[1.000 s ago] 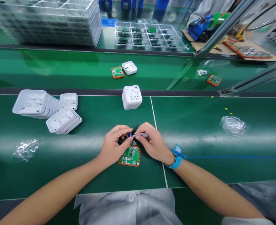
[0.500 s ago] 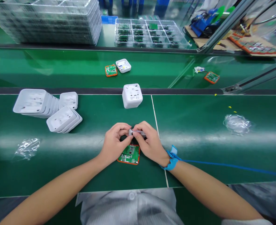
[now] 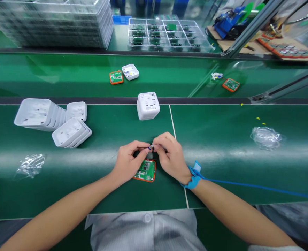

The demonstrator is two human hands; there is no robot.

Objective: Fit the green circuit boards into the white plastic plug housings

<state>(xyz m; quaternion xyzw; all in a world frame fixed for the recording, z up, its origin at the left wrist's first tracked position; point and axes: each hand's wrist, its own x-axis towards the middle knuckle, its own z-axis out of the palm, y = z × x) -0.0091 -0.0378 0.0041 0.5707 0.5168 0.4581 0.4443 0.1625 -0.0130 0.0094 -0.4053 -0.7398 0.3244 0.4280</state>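
My left hand (image 3: 130, 158) is closed, with thumb and forefinger pinching a small whitish part (image 3: 150, 147) with a dark bit on it; its exact kind is too small to tell. My right hand (image 3: 170, 156) is also closed, its fingertips meeting the other end of that part. Below the fingertips, a green circuit board (image 3: 147, 170) with an orange edge lies flat on the bench, its left side partly hidden by my left hand. A blue wrist strap (image 3: 193, 178) goes round my right wrist, its cord trailing right.
White plastic covers (image 3: 35, 112) lie nested at left, and more covers (image 3: 148, 106) are stacked ahead. Clear plastic bundles (image 3: 266, 137) lie right and left. Beyond a dark rail, a green belt carries an orange-edged board (image 3: 116, 77) and a white housing (image 3: 130, 71). Clear trays (image 3: 167, 34) stand behind.
My right fingertips have moved slightly right, and the pale strip once visible between the hands now shows only as a small piece. Items on the far belt have shifted left.
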